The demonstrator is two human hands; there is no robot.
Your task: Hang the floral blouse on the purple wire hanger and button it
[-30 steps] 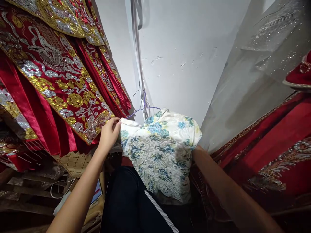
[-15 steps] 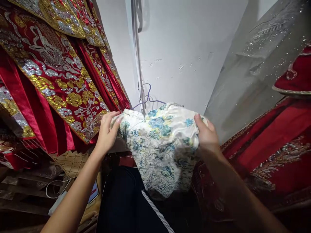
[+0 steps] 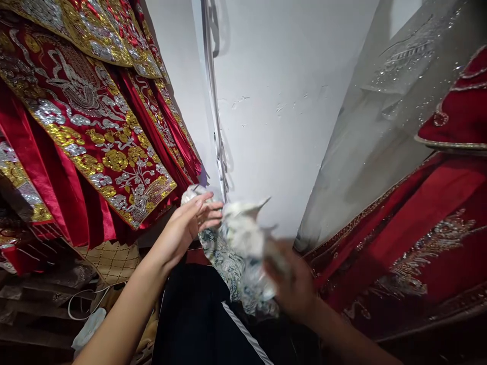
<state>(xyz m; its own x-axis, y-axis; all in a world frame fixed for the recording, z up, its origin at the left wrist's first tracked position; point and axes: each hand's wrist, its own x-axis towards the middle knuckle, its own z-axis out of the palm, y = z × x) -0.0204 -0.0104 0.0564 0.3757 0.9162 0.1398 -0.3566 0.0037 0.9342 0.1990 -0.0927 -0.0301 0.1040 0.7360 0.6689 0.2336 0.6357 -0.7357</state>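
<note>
A white floral top [image 3: 228,263] with a blue and green print hangs bunched in front of me, partly blurred by motion. My left hand [image 3: 190,223] is at its left shoulder, fingers stretched out and apart, the tips lying against or just before the cloth. On the other side my right hand [image 3: 292,284] is smeared by motion, its fingers curled round a bunched part of the top. A purple hanger is no longer plainly visible; the cloth and my left hand cover that area.
Red garments with gold and silver sequins [image 3: 114,152] hang at the left. To the right are a sheer glittery grey fabric [image 3: 342,167] and a red beaded garment [image 3: 426,243]. A metal pole [image 3: 213,101] runs down the white wall [image 3: 274,61]. A white cable [image 3: 74,309] lies lower left.
The top went from spread wide to bunched and narrower. My right hand moved left and down with its side of the cloth; my left hand shifted right and its fingers opened out.
</note>
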